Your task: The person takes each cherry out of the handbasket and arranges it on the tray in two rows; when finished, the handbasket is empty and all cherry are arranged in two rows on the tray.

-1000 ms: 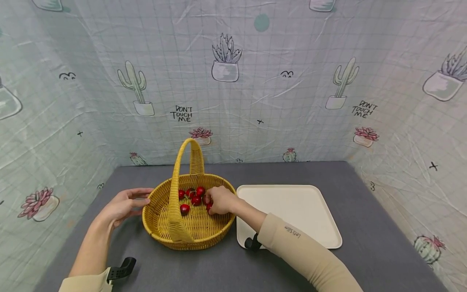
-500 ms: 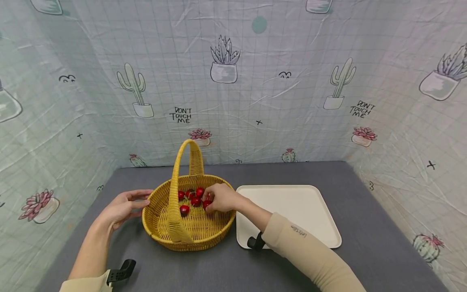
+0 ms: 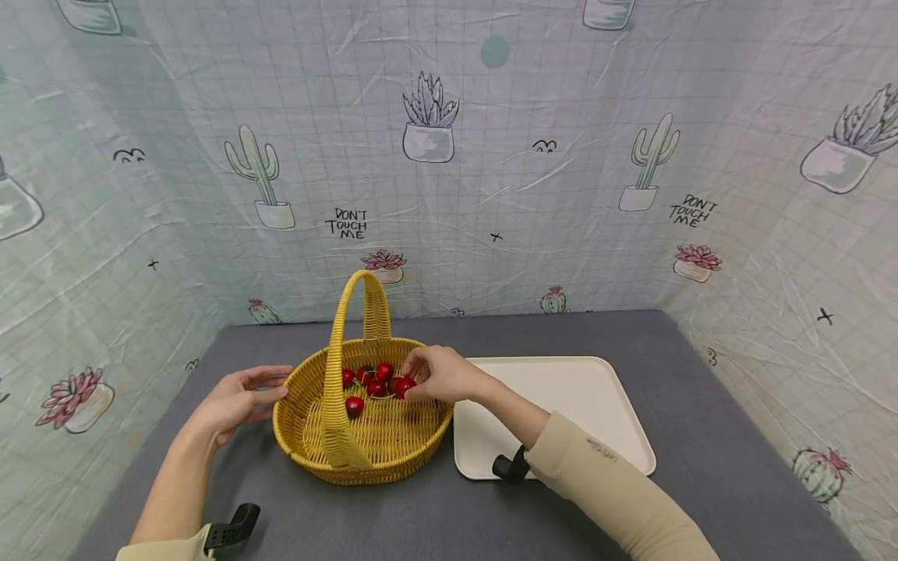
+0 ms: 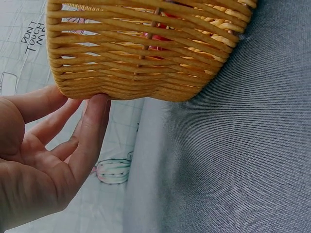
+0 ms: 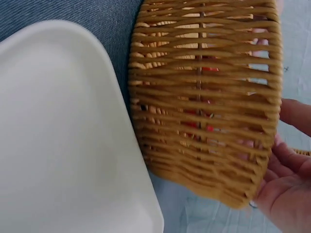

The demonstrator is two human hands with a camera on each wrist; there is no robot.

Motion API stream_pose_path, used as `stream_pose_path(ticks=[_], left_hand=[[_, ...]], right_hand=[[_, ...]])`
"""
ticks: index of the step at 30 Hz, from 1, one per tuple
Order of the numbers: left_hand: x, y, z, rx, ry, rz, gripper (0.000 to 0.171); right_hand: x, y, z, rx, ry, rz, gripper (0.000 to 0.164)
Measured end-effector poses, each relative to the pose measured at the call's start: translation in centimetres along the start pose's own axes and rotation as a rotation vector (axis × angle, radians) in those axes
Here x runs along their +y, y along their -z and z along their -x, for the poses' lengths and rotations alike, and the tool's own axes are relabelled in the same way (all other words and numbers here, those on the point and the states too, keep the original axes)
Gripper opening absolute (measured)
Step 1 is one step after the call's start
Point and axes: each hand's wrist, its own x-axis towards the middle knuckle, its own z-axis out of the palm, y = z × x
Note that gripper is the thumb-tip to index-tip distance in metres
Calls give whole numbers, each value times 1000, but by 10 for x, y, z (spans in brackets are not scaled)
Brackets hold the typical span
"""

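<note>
Several red cherries (image 3: 376, 388) lie inside the yellow woven basket (image 3: 393, 467), mostly toward its far side. My right hand (image 3: 449, 375) reaches over the basket's right rim. Its thumb and forefinger pinch a dark red cherry (image 3: 404, 387), beside another one. In the right wrist view the fingertips are hidden behind the weave, and my right hand (image 5: 289, 179) shows past the rim. My left hand (image 3: 235, 401) rests its fingertips against the basket's left rim. The left wrist view shows the fingers (image 4: 90, 128) extended to that rim, not wrapped round it.
A cream rectangular tray (image 3: 582, 405) lies close to the basket's right side, partly under my right forearm. The basket's tall arched handle (image 3: 337, 374) rises across its middle. Both stand on a grey cloth (image 3: 393, 522), with a patterned curtain (image 3: 491, 179) behind and at the sides.
My right hand has shifted right and slightly up from among the cherries, with the cherry at its fingertips. Another cherry beside it now shows more fully. My left hand stays at the rim.
</note>
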Motion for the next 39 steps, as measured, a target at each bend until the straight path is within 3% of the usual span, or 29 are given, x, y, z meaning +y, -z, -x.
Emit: stream_pose_path(ticks=[13,25,35,39], left_hand=[[1,-3,2,18,-22,-13,58],[-2,-5,4,37,-27,-30,59],[-1,-5,6,30,-34,-39,59],[0,-6,7,29,-43,-35,58]], right_hand=[[17,26,25,80,50,-257,26],[38,47,44,91,-15,-576,34],[55,57,54,115,-55,-711,40],[63,60,58,118,-66,-716,42]])
